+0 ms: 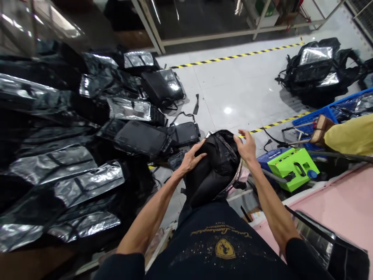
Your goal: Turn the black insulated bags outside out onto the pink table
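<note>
A black bag (pixel 214 167) rests against my body with its mouth facing up. Its dark lining shows inside, and the bottom is too dark to make out. My left hand (pixel 190 158) grips the left rim, with the thumb over the inner side. At the right rim is my right hand (pixel 247 147), its thumb side touching the edge while the other fingers stretch out, apart from the fabric. A patterned strip runs along the bag's right side.
Many black bags with silver wrapping (pixel 75 175) are piled at left, and another heap (pixel 317 70) lies far right. A green machine (pixel 294 168), a blue crate (pixel 329 112) and a pink-topped table (pixel 346 198) stand at right. Yellow-black tape (pixel 233 57) marks the pale floor.
</note>
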Tool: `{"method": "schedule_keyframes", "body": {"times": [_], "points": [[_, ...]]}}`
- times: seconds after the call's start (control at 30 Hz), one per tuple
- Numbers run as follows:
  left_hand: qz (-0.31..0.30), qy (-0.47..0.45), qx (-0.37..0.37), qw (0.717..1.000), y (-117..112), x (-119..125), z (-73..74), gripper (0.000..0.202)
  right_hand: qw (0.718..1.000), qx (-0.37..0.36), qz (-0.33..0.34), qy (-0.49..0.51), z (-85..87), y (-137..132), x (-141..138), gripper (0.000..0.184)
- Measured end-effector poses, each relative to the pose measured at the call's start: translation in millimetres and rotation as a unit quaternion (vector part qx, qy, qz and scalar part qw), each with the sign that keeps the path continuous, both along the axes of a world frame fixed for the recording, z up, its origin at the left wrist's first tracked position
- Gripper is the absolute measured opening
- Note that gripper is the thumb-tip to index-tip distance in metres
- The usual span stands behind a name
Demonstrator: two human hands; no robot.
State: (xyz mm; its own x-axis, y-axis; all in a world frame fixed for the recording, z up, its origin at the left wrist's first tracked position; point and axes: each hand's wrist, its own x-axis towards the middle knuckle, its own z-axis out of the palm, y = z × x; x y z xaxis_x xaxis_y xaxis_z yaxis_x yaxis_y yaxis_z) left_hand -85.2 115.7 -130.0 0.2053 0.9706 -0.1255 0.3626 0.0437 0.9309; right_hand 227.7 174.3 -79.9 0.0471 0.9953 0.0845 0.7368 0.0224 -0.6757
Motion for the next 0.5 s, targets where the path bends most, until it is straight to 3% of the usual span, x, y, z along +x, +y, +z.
{"method": "schedule_keyframes", "body": {"times": [0.1, 0.17, 0.23, 0.3, 0.37, 0.43, 0.5], "points": [[0.036, 0.017, 0.012, 0.999, -15, 6, -1.1, 0.078, 0.999, 0.013, -0.050, 0.000, 5.6, -77, 7, 0.064], [0.052, 0.025, 0.015, 0.998, -23, 9, -5.2, 0.079, 0.996, -0.015, -0.089, -0.005, -11.6, -119, 0, 0.062], [0.060, 0.032, 0.014, 0.998, -27, 9, -10.0, 0.080, 0.993, -0.036, -0.115, -0.006, -39.0, -138, -8, 0.062], [0.069, 0.040, 0.010, 0.997, -23, 3, -13.2, 0.083, 0.993, -0.060, -0.101, 0.020, -69.0, -131, -11, 0.062], [0.072, 0.050, 0.001, 0.996, -14, -4, -13.0, 0.086, 0.990, -0.121, -0.054, 0.050, -94.8, -105, -11, 0.060], [0.060, 0.059, -0.009, 0.996, -6, -8, -9.3, 0.089, 0.981, -0.187, -0.012, 0.049, -110.4, -76, -9, 0.056], [0.041, 0.065, -0.013, 0.997, -2, -9, -7.5, 0.091, 0.977, -0.210, 0.000, 0.024, -115.0, -54, -8, 0.049]]}}
